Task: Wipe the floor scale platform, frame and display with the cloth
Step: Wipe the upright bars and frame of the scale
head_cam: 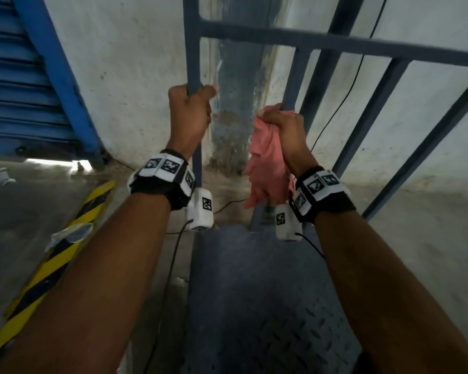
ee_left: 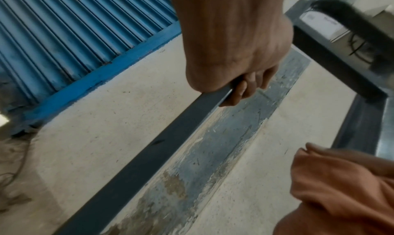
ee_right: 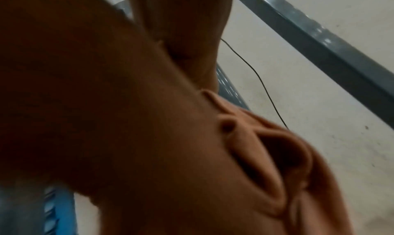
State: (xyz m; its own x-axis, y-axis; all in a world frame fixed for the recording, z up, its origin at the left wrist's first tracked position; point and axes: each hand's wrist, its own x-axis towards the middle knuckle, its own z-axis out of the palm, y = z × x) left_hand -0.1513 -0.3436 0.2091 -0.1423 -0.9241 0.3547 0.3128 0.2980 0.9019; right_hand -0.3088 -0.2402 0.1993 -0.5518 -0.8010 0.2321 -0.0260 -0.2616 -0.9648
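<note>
Step in hand, by judgement: wiping the frame (head_cam: 335,44), upper half of the head view. Left hand (head_cam: 191,109) curled bare round the left upright (head_cam: 192,49). Right hand (head_cam: 281,122) curled round the pink cloth (head_cam: 268,163), wrapped on the centre upright. Platform (head_cam: 268,306) at lower centre. Next: slide cloth along bar, grip kept firm. No legible writing; display label blurred.

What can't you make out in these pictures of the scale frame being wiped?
- Display: left wrist view only, blurred; unreadable.
- Right hand fingers: hidden by the cloth and frame bar; right wrist view blocked by cloth.
- Platform: cut off by the head view's bottom edge and the arms.
</note>
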